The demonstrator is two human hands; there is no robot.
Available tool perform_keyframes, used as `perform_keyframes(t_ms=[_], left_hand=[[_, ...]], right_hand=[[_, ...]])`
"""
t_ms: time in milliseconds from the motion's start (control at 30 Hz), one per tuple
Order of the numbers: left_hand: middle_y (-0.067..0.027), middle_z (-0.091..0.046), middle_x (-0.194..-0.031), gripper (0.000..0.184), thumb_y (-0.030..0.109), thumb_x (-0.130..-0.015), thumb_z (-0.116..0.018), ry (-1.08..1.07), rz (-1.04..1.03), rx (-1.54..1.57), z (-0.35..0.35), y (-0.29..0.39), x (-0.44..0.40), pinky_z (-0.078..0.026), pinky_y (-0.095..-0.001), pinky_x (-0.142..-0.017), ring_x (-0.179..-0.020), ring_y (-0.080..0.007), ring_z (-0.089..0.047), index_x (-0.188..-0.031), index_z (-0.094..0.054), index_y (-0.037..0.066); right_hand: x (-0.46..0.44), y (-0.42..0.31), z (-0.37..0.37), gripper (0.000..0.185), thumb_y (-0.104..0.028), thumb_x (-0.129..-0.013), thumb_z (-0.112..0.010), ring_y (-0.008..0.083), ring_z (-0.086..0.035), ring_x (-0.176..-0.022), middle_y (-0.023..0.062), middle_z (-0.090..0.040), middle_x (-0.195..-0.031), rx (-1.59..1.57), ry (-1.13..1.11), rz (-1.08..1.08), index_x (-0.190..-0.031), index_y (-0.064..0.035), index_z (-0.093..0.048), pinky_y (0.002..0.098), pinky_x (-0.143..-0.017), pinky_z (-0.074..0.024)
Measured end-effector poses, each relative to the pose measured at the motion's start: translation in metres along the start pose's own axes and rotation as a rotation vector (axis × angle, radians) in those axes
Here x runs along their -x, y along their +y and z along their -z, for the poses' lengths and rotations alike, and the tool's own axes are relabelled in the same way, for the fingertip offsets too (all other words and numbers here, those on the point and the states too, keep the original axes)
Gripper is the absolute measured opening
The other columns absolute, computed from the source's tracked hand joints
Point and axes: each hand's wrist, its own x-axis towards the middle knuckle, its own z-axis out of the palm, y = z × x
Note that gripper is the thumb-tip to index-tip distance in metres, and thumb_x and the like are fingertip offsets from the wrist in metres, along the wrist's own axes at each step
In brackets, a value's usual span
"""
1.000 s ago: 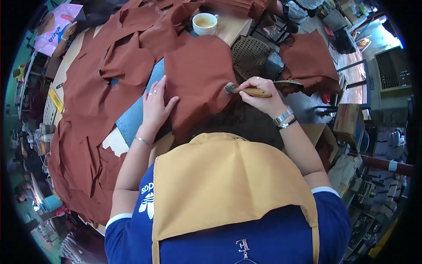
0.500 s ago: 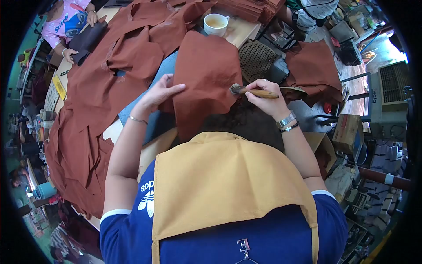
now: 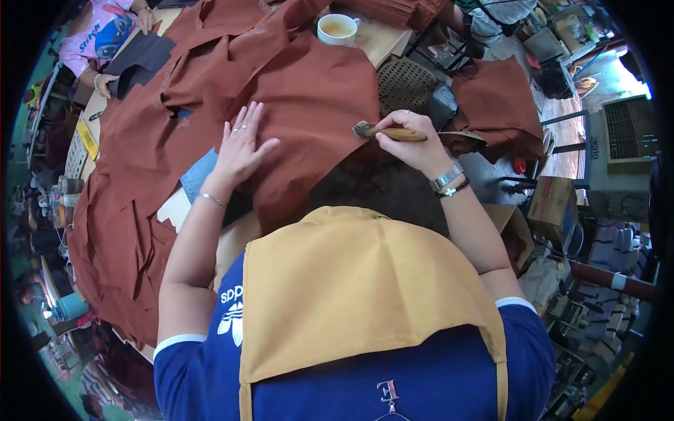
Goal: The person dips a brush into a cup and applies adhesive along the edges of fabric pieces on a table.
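- Brown sheet (image 3: 316,91) lies in front of torso, overlapping brown pieces (image 3: 133,151) to the L; prob. spread so its R edge is easy to reach.
- L hand (image 3: 242,151) rests on sheet's L part, palm down, thumb out to the R, other fingers pointing away; nothing gripped, prob. pressing to stop slipping.
- R hand (image 3: 415,144) has fingers & thumb clamped on brush (image 3: 404,134) handle, near bristle end, prob. for fine control. Wrist up off sheet, handle approx. level, bristles at sheet's R edge; exact contact unclear.
- Cup (image 3: 338,29) w/ pale-brown contents stands on table (image 3: 382,45) just beyond sheet, prob. for reach w/o crowding either hand.
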Motion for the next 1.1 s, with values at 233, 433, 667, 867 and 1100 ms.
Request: perform_keyframes(t_ms=[233,433,667,867,1100], left_hand=[[-0.0160,-0.022,-0.166,0.091,0.066,-0.092,-0.050,-0.066,-0.069,-0.189,0.024,-0.029,-0.011,-0.011,-0.0602,-0.121,-0.154,-0.0333,-0.018,-0.162,-0.017,0.017],[-0.0186,-0.022,-0.165,0.106,0.076,-0.079,-0.061,0.051,0.075,-0.145,-0.005,0.014,0.000,-0.015,-0.0647,-0.119,-0.153,-0.0376,-0.019,-0.159,-0.028,0.017],[-0.0179,-0.024,-0.164,0.112,0.081,-0.068,-0.068,0.004,-0.057,-0.236,0.011,-0.007,-0.020,-0.019,-0.0655,-0.118,-0.151,-0.0389,-0.021,-0.156,-0.034,0.019],[-0.0183,-0.025,-0.164,0.110,0.081,-0.069,-0.067,0.021,-0.057,-0.219,0.007,-0.008,-0.015,-0.018,-0.0681,-0.116,-0.151,-0.0401,-0.021,-0.156,-0.036,0.020],[-0.0180,-0.024,-0.164,0.108,0.080,-0.070,-0.067,0.027,-0.076,-0.214,0.002,0.003,-0.024,-0.016,-0.0675,-0.117,-0.152,-0.0388,-0.020,-0.155,-0.038,0.021]], right_hand=[[0.003,0.006,0.007,0.018,-0.014,-0.076,-0.075,0.0230,-0.068,-0.077,0.0110,-0.070,-0.083,0.032,-0.041,-0.061,-0.090,-0.0031,-0.073,0.0318,-0.072,-0.0535],[0.000,0.001,0.006,0.015,-0.013,-0.075,-0.074,0.0270,-0.066,-0.074,0.0123,-0.066,-0.077,0.005,-0.043,0.167,-0.082,-0.0018,-0.068,0.0337,-0.067,-0.0514],[0.007,-0.013,0.043,0.013,-0.011,-0.078,-0.073,0.0214,-0.068,-0.072,0.0114,-0.068,-0.078,0.151,0.007,-0.004,-0.086,-0.0011,-0.069,0.0327,-0.068,-0.0528],[0.007,-0.008,-0.001,0.015,-0.010,-0.077,-0.074,0.0247,-0.068,-0.075,0.0134,-0.068,-0.080,0.034,-0.049,0.124,-0.087,-0.0011,-0.069,0.0327,-0.071,-0.0531],[0.008,-0.029,0.001,0.015,-0.010,-0.076,-0.074,0.0257,-0.069,-0.077,0.0131,-0.069,-0.083,0.035,0.007,0.175,-0.088,-0.0017,-0.068,0.0340,-0.072,-0.0537]])
